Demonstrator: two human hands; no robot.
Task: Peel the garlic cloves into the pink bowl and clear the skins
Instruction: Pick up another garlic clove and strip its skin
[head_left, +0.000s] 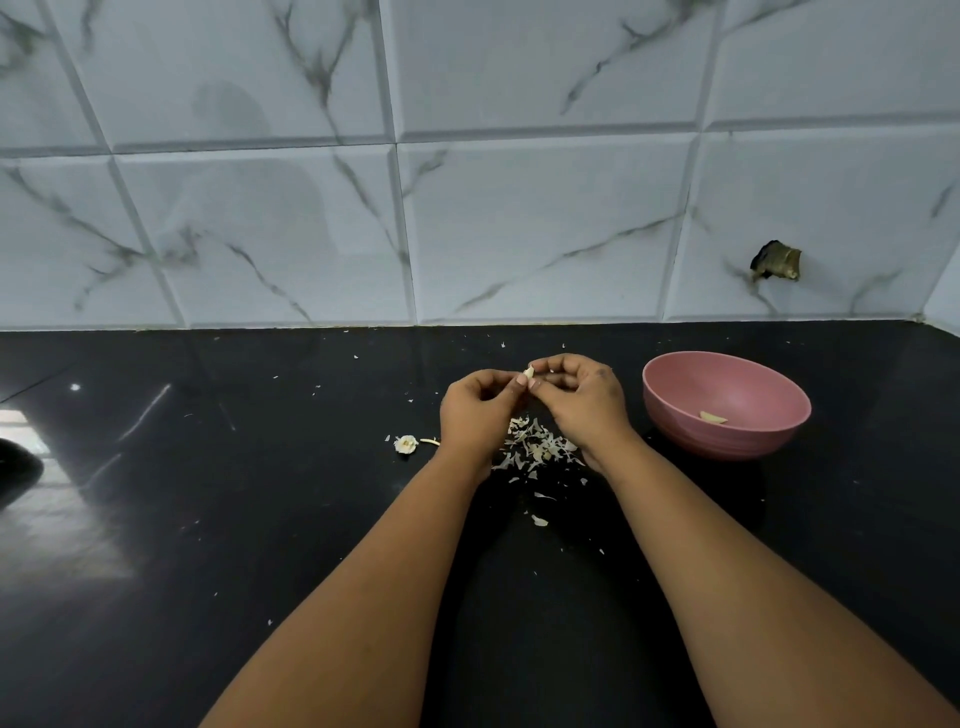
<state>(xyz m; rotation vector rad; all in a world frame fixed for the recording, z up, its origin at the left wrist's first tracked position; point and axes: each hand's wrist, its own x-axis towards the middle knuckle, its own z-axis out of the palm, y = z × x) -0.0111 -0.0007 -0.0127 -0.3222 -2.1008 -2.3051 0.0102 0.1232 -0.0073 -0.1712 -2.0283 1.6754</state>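
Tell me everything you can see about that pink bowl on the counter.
The pink bowl is round and deep, with a matte finish that looks like plastic and faint ridges low on its outer wall. It stands upright on the glossy black counter, to the right of the right hand, which does not touch it. Inside, near the front wall, lies one pale peeled garlic clove; the rest that shows looks empty.

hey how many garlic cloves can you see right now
2. One garlic clove is pinched between the left hand and right hand; one peeled clove lies in the pink bowl. The hands or the bowl's near wall may hide others.
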